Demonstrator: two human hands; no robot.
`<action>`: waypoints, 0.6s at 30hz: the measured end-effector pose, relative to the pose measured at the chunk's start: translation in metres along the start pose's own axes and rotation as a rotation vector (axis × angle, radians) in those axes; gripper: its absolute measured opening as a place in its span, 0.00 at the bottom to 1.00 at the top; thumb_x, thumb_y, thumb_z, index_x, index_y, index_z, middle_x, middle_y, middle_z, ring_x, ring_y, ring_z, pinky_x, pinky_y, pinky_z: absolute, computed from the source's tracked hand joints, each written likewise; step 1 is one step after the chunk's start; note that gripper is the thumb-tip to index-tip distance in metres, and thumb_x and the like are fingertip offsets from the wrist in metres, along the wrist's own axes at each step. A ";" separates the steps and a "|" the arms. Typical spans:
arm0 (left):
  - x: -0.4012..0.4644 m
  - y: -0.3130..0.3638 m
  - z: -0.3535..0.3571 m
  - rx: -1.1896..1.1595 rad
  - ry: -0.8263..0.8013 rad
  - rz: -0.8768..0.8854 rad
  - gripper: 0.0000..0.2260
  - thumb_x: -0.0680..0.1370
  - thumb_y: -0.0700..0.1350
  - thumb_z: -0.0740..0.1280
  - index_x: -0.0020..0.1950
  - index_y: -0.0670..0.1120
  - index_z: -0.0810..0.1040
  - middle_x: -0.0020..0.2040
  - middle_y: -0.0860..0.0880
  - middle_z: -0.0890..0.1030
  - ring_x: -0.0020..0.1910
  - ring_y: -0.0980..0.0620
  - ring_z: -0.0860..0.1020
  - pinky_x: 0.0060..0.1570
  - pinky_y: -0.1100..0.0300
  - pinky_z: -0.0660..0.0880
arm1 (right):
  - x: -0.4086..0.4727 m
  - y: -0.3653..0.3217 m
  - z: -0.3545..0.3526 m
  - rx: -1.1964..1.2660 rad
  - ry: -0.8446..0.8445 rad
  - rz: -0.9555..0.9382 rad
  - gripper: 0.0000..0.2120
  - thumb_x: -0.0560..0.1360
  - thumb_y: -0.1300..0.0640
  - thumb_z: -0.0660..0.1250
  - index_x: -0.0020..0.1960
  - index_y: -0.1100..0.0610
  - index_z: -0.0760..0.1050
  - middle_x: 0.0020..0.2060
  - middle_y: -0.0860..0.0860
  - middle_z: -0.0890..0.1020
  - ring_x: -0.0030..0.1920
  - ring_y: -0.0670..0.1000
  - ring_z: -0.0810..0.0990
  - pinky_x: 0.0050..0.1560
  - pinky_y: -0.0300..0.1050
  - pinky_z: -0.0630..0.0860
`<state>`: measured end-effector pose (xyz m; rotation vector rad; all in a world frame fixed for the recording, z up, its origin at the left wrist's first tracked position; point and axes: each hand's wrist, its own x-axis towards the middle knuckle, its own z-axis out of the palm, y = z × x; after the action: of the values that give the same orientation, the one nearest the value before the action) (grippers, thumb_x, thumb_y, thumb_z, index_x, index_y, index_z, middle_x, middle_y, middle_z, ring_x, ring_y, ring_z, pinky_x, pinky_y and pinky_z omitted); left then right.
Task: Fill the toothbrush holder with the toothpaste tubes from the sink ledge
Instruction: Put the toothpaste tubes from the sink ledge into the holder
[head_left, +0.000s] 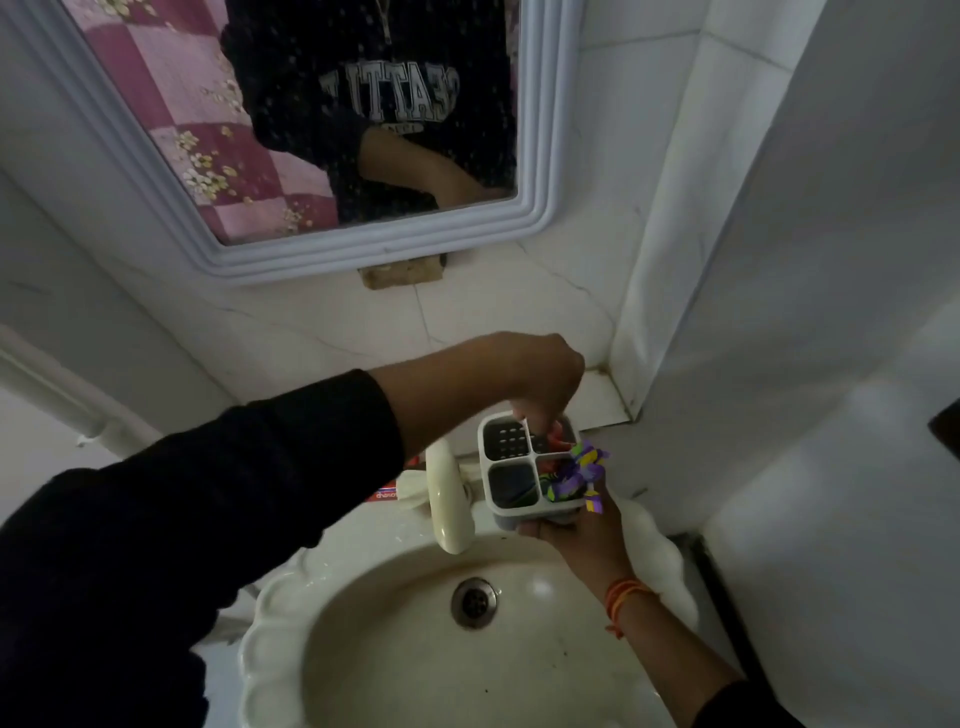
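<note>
Over the cream sink (270, 613), right hand (576, 530) grips holder (488, 467); left hand (540, 379) pinches tube (557, 435).

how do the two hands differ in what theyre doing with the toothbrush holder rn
The right hand cups the toothbrush holder from underneath, palm up; the left hand reaches down from above, fingers pushing a red tube into a back compartment. The left arm wears a dark sleeve down to the forearm; the right wrist shows orange thread bands. Both hands meet at the holder, above the sink.
</note>
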<state>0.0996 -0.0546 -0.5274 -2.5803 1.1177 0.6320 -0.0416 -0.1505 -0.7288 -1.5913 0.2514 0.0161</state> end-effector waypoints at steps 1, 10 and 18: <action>0.003 0.005 0.003 0.023 -0.002 -0.028 0.10 0.70 0.48 0.77 0.48 0.47 0.87 0.40 0.50 0.87 0.42 0.53 0.84 0.31 0.61 0.77 | -0.001 -0.003 0.000 -0.012 0.005 0.017 0.34 0.62 0.54 0.85 0.65 0.57 0.76 0.59 0.62 0.83 0.56 0.64 0.85 0.47 0.69 0.83; -0.003 -0.029 0.020 -0.805 0.035 -0.300 0.08 0.81 0.43 0.69 0.55 0.39 0.83 0.48 0.45 0.88 0.42 0.47 0.88 0.49 0.55 0.84 | -0.003 0.003 0.000 -0.105 -0.056 0.119 0.46 0.64 0.59 0.84 0.75 0.54 0.64 0.59 0.48 0.81 0.56 0.42 0.83 0.58 0.45 0.82; 0.010 -0.102 0.117 -0.322 0.073 -0.455 0.16 0.74 0.43 0.72 0.60 0.40 0.80 0.58 0.40 0.82 0.56 0.42 0.81 0.56 0.51 0.79 | -0.001 0.008 0.002 -0.094 -0.030 0.144 0.47 0.64 0.59 0.84 0.76 0.52 0.62 0.65 0.53 0.78 0.65 0.53 0.80 0.65 0.50 0.77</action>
<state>0.1474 0.0541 -0.6280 -3.0052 0.4354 0.6484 -0.0432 -0.1484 -0.7364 -1.6626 0.3456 0.1656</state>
